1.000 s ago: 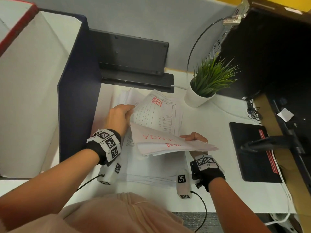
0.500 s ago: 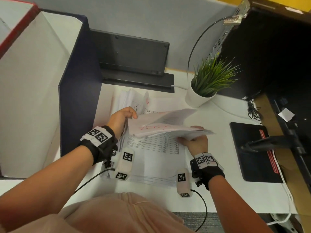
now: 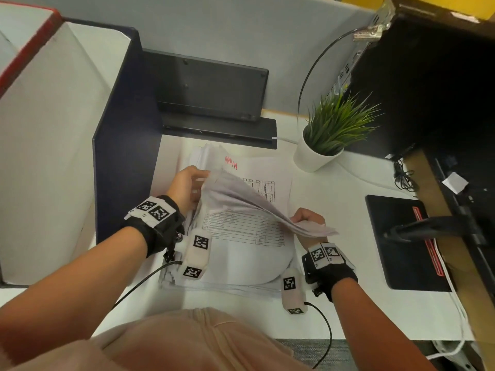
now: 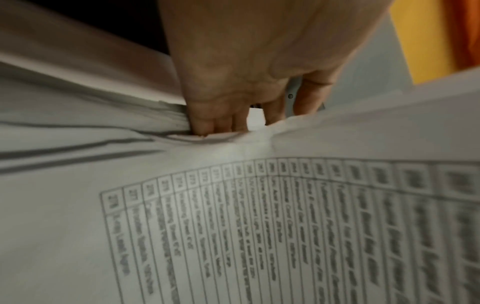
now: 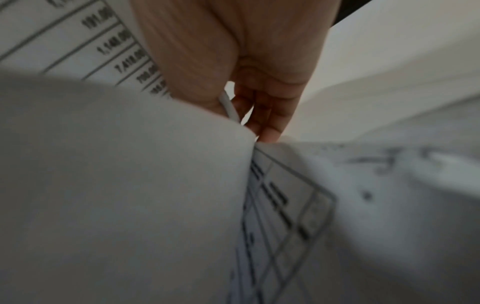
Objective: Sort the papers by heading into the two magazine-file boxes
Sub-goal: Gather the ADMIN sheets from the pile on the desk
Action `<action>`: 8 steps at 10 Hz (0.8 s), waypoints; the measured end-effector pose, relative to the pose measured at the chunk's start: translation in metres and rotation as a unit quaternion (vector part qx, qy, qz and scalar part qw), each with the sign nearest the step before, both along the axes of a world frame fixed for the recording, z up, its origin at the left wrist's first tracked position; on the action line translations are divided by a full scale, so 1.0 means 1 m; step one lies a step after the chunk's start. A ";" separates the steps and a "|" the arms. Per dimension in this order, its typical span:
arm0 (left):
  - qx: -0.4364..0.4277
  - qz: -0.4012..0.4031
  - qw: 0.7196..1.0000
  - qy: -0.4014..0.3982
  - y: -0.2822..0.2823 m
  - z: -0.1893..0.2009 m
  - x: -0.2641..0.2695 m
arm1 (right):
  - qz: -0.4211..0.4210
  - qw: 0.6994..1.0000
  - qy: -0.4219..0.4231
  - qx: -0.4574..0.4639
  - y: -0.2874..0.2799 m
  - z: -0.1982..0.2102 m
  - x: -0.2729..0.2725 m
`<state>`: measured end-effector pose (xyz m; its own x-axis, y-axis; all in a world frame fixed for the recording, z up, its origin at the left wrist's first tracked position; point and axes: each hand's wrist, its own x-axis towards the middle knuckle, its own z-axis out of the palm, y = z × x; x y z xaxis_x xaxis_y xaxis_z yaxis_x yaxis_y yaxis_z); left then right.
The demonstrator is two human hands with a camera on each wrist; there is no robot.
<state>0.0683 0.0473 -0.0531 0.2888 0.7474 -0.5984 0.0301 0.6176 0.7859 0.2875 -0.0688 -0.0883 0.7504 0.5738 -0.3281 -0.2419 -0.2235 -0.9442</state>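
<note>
Both hands lift a sheaf off the paper pile.

The left hand (image 3: 187,187) pinches the sheaf's (image 3: 257,202) far-left corner; the right hand (image 3: 306,219) grips its near-right edge, fingers seemingly curled under it. The pile (image 3: 241,253) lies on the desk (image 3: 334,199), just right of the blue box (image 3: 117,145); a red-edged box (image 3: 29,49) stands farther left.

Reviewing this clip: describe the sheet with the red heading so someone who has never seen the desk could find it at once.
Start at the white desk and find the paper stack lying between the dark blue file box and the potted plant. The red-headed sheet lies flat at the stack's far end, beyond the lifted bundle. It alone shows handwritten red letters above its printed table.
</note>
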 end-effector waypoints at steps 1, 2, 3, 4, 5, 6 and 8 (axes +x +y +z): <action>0.001 -0.004 0.995 0.098 0.008 -0.005 -0.001 | 0.095 0.986 0.079 -0.112 -0.012 0.000 0.002; 0.034 -0.035 0.982 0.180 0.013 -0.009 -0.004 | 0.105 0.990 0.063 -0.076 -0.020 -0.001 0.004; 0.050 -0.080 0.978 0.184 0.009 -0.007 -0.003 | 0.089 0.990 0.090 -0.062 -0.019 -0.004 0.004; 0.105 -0.119 0.976 0.150 0.005 -0.003 0.001 | 0.100 0.979 0.160 -0.080 -0.021 0.000 0.007; 0.114 -0.116 0.979 0.127 0.004 0.000 0.003 | 0.106 0.986 0.058 -0.115 -0.022 -0.004 0.012; 0.077 -0.067 0.990 0.093 0.004 0.001 0.001 | 0.148 0.978 -0.005 -0.145 -0.026 -0.006 0.013; 0.055 -0.129 0.990 -0.008 -0.008 0.014 -0.005 | 0.164 0.970 -0.138 -0.112 -0.029 -0.008 0.008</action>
<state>0.0638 0.0394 -0.0391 0.4874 0.7077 -0.5115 0.1630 0.5017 0.8496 0.2951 -0.0981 -0.0966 0.6170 0.7334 -0.2854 0.1315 -0.4536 -0.8815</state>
